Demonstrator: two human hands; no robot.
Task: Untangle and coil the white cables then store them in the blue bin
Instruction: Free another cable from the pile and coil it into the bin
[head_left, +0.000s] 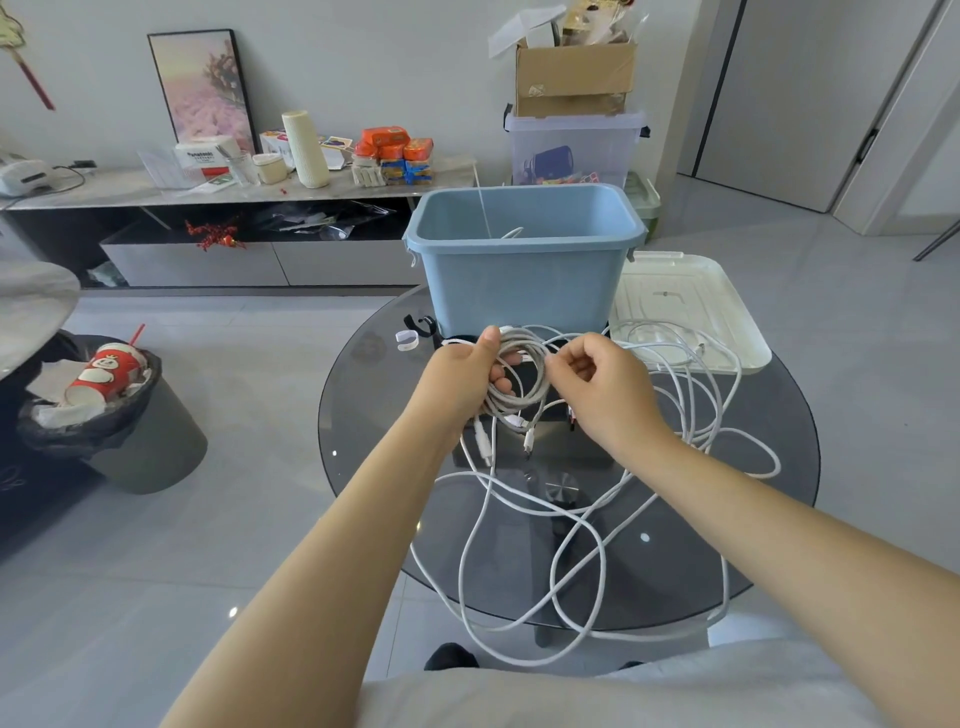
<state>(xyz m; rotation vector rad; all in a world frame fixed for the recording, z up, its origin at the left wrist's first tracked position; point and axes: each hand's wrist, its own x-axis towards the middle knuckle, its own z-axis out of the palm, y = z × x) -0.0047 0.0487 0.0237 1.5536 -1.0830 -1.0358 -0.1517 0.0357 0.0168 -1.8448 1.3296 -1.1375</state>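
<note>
Your left hand (467, 382) grips a coil of white cable (519, 374), thumb over the top, fingers (501, 385) curled through the loops. Your right hand (602, 387) pinches a strand beside the coil. Loose cable (587, 525) trails across the glass worktop (753, 519), before the blue bin (524, 280).

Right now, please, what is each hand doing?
Left hand: closed, holding the coil of white cable.
Right hand: closed, fingers pinching a cable strand at the coil.
</note>
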